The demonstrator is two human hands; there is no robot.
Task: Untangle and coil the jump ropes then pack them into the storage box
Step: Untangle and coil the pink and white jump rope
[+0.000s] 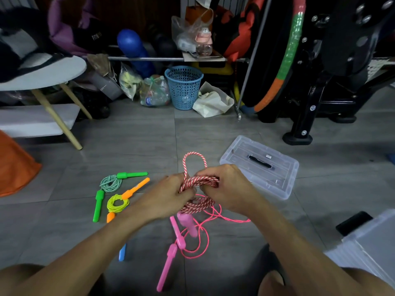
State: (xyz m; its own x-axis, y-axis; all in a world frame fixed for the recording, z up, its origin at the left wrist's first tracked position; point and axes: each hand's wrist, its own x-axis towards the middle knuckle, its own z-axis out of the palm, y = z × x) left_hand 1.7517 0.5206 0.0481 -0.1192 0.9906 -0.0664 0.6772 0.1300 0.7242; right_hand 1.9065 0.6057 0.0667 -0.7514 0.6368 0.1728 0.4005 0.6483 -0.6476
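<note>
My left hand [168, 196] and my right hand [226, 186] both grip a bundle of red-and-white braided rope [201, 181] above the floor. One loop stands up from it and more coils hang below. Under it lies a thin pink rope [205, 229] with pink handles [167, 265], loose on the tiles. To the left lie a coiled green rope [110, 183] with green handles and a coiled yellow rope [117, 204] with orange handles. A blue handle [122, 252] shows beside my left forearm. The clear box lid [259, 165] lies to the right; the clear storage box [367, 246] is at the right edge.
A blue mesh basket [183, 86], bags and bottles line the back. A white stool [42, 71] stands at the left, an orange object [15, 167] by the left edge. Black exercise equipment [320, 82] fills the back right. A black phone [353, 223] rests by the box.
</note>
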